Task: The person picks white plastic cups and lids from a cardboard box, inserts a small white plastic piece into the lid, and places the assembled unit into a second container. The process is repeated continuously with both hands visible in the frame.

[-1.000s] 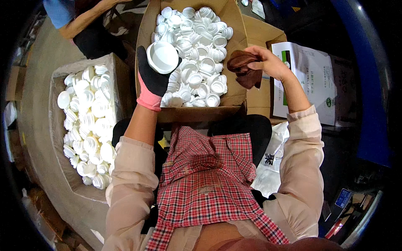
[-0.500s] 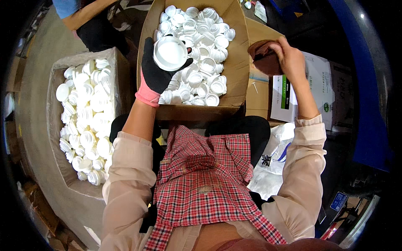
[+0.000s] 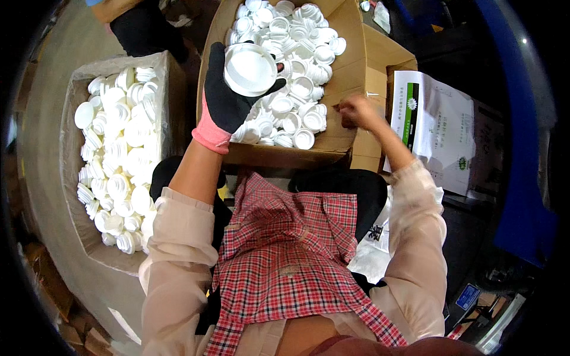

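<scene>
My left hand (image 3: 228, 98), in a black glove with a pink cuff, grips a large round white plastic lid (image 3: 249, 70). The lid's hollow side faces up, and it is above the near-left part of a cardboard box (image 3: 341, 56) holding many smaller white plastic caps (image 3: 303, 88). Over that box's right wall is my bare right hand (image 3: 359, 113), its fingers curled together. A small dark bit shows at its fingertips, too blurred to name. No brown cloth shows in or near this hand.
To the left stands a lined carton (image 3: 74, 196) full of white ridged caps (image 3: 119, 157). A printed white carton (image 3: 442, 127) is at the right, beside an open cardboard box (image 3: 389, 56). Part of another person (image 3: 145, 26) shows at the upper left.
My right hand has moved left and down to the box wall, and the brown cloth it held is out of sight. My left hand still holds the lid. The view has shifted slightly.
</scene>
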`<state>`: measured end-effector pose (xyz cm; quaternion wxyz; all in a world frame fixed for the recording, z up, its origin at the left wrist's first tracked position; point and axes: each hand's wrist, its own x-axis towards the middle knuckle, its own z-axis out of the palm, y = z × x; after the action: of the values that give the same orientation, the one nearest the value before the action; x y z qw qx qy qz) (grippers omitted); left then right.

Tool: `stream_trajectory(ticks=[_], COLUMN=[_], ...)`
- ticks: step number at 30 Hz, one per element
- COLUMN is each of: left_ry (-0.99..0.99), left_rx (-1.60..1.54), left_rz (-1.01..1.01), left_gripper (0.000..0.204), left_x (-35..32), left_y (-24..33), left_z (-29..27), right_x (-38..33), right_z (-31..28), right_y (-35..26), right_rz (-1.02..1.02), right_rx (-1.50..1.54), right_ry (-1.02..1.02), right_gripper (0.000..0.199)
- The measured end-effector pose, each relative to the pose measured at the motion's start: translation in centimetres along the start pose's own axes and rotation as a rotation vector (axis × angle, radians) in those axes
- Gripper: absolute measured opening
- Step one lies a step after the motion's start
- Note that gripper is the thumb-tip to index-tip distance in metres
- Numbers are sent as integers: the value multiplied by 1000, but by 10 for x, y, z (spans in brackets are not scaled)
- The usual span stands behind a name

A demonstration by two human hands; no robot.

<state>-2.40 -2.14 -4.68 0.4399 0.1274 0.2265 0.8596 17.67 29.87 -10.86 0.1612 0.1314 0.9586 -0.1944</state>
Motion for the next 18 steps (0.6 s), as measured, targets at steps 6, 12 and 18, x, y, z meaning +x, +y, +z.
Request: stream_trajectory(ticks=[6, 12, 18], left_ry=[-56, -4, 75], left_rx=[541, 575, 339], left_rz=[151, 299, 165], left_gripper=[71, 66, 55], left_x=[0, -4, -1], left_y=[13, 20, 13], left_z=[-12, -17, -12], right_x=[91, 84, 61], right_z=[216, 200, 28], right_y=[33, 32, -96], right_rz=[385, 315, -442], right_rx=[-42, -62, -271], right_ry=[-287, -208, 442], right_gripper=[55, 24, 17])
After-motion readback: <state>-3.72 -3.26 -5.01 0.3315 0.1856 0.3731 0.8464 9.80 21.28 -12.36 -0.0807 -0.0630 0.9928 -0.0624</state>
